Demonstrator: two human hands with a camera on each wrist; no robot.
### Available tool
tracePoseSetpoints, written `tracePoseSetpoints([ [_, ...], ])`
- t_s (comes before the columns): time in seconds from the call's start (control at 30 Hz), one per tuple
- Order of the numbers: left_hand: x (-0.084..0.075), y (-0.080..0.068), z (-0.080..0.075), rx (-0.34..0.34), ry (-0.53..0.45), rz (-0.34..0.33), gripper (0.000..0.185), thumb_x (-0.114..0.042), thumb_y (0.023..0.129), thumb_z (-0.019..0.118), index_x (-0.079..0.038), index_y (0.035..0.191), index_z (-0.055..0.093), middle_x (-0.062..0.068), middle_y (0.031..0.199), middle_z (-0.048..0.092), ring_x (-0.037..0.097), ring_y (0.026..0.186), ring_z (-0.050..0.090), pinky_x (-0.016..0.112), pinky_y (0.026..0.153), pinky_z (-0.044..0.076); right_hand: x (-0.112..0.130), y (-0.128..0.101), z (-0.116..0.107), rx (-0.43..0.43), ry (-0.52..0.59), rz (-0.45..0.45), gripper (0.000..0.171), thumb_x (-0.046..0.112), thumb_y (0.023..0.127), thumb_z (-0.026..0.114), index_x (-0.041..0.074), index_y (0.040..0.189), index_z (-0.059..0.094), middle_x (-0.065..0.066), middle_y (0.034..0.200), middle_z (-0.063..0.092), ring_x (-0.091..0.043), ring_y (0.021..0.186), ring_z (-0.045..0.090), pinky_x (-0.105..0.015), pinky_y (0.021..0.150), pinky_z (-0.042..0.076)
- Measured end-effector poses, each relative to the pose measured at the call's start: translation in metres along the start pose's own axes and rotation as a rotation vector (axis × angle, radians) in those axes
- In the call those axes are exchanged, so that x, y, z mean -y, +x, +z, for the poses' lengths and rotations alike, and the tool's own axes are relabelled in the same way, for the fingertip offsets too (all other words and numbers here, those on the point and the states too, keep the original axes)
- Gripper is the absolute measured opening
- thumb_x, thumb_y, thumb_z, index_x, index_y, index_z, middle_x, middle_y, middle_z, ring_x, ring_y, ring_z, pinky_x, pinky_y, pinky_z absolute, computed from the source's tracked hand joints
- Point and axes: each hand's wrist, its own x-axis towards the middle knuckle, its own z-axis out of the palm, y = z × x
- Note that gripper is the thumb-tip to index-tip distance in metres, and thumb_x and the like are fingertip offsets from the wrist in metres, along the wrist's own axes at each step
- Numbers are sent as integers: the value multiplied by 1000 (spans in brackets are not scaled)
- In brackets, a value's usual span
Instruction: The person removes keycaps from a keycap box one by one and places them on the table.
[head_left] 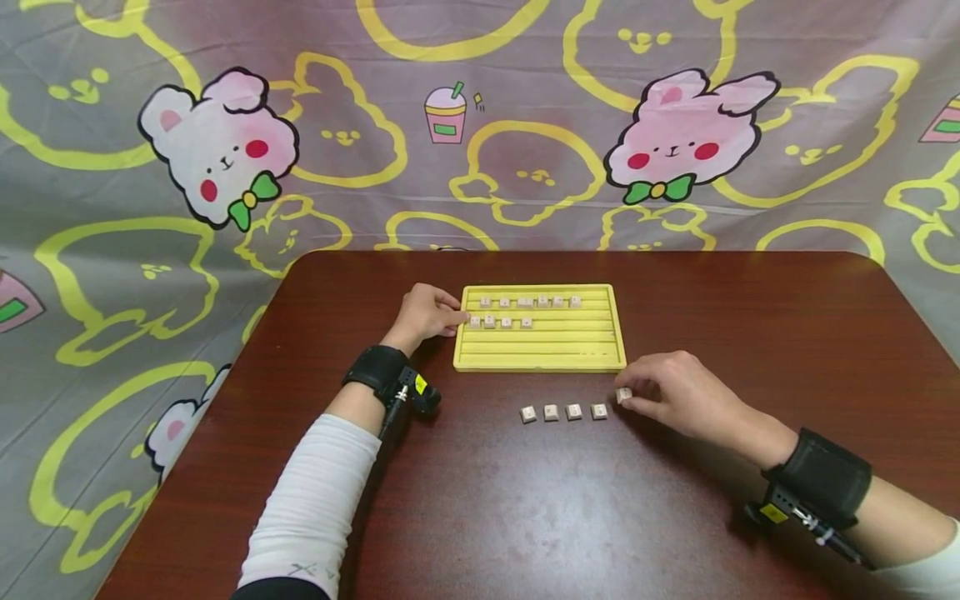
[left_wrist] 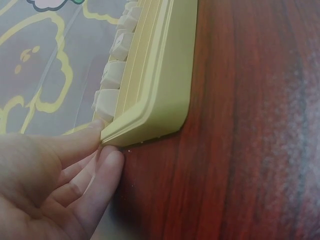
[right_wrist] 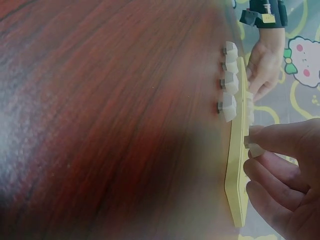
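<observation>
A yellow ridged tray (head_left: 540, 367) lies on the table, with two rows of pale keycaps (head_left: 506, 322) along its upper ridges. My left hand (head_left: 426, 317) grips the tray's left edge, the thumb on the rim and a finger low against the side wall, as the left wrist view shows. Between thumb and fingertip, my right hand (head_left: 678, 396) pinches one keycap (head_left: 623, 395) just off the tray's near right corner. To the left of that keycap, several loose keycaps (head_left: 573, 412) sit in a row on the table in front of the tray.
The dark reddish wooden table (head_left: 480, 508) reflects light near its front. Behind its far edge hangs a grey curtain (head_left: 525, 100) with cartoon prints. Each wrist wears a black strap (head_left: 821, 479) with a small camera.
</observation>
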Motion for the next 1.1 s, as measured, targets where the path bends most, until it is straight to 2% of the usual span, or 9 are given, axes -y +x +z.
tracePoseSetpoints([
  [0.4,1,0,0,-3,-4,1,29,-14,88,76,4,109,70,21,99,74,14,66,70,27,63,63,-2,-2,1,34,19,14,15,13,81,82,19,94,76,13,85,71,-3,73,61,-23,64,52],
  [0.73,0,0,0,0,-8,-12,30,-14,87,76,4,111,70,21,100,74,14,68,71,27,63,63,-2,-5,4,28,12,-9,15,14,81,82,22,92,76,15,87,71,-4,82,66,-30,71,56],
  [1.1,-1,-1,0,5,-12,-18,29,-13,88,76,4,111,70,22,101,74,16,70,72,27,64,63,-2,-5,7,60,39,9,17,13,80,82,22,92,75,15,85,71,1,75,61,-24,65,53],
])
